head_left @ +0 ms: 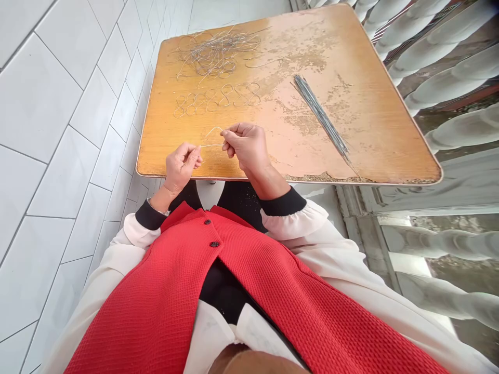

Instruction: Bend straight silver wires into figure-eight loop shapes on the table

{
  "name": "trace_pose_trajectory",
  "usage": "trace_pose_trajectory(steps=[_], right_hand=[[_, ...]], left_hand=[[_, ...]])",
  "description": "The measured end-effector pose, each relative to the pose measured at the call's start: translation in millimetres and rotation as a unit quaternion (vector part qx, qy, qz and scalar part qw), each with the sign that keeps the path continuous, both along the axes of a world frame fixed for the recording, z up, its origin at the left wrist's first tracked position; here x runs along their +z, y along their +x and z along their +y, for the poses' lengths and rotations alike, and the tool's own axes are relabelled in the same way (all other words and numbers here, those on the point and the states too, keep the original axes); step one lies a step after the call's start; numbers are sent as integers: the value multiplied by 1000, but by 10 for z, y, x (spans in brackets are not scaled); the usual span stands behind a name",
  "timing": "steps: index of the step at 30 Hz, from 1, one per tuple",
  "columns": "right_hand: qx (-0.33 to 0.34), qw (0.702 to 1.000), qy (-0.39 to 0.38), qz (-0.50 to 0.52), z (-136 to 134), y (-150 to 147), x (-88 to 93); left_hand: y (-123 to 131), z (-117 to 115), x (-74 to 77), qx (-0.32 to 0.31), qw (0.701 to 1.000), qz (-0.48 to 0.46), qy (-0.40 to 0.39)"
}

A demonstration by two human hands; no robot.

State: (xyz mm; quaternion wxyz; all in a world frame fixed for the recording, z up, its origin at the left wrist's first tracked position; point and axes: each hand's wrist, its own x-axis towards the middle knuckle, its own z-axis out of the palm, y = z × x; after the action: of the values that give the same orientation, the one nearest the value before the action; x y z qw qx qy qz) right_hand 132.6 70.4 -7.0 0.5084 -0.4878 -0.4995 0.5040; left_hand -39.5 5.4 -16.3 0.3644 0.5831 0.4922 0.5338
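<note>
A thin, pale wire (212,145) stretches between my two hands above the near edge of the table. My left hand (182,162) pinches one end between thumb and fingers. Closed on the other part is my right hand (247,145), where the wire bends back in a curved loop toward the left. Just beyond my hands lies a row of wires bent into figure-eight shapes (226,96). A tangled heap of loose bent wires (218,52) sits at the far left. To the right rests a bundle of straight grey wires (322,117), laid slantwise.
The wooden table (382,104) has a worn, peeling top and rounded corners. A white tiled wall (50,156) runs along the left. White balusters (436,72) of a railing stand along the right side, close to the table.
</note>
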Motion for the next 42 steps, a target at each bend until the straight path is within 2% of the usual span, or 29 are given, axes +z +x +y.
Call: trace_pose_trajectory(steps=[3,6,8,11,16,19,22,27,31,34,36,40,42], right_hand=[[16,999,-25,16,-40,-2,-8],[18,1000,-23,11,-54,0,-37],[13,1000,-6,1,-45,0,-47],[14,1000,18,-12,-21,0,-33],[1,998,41,-44,-1,-6,6],[10,993,77,-84,-2,-17,-32],[22,989,104,-104,17,-13,-123],[43,983,131,-121,132,75,-212],[115,967,170,-154,174,133,-111],[189,958,136,-166,132,118,-24],[199,958,119,-170,96,100,10],[178,964,111,-163,57,98,54],[176,967,99,-158,50,110,79]], left_hand=[[-137,74,-8,4,987,154,47],[-208,113,-9,-11,981,186,60],[-169,100,-17,-11,991,127,44],[-24,49,-23,14,999,-29,-32],[97,30,35,3,956,-224,-191],[65,63,73,0,927,-296,-229],[49,75,88,20,919,-312,-241],[76,58,105,21,948,-241,-208],[75,79,158,12,967,-157,-198],[47,104,180,-1,975,-125,-186],[5,114,165,-12,982,-97,-163],[-159,106,90,-78,995,36,-50],[-265,102,59,-142,980,131,37]])
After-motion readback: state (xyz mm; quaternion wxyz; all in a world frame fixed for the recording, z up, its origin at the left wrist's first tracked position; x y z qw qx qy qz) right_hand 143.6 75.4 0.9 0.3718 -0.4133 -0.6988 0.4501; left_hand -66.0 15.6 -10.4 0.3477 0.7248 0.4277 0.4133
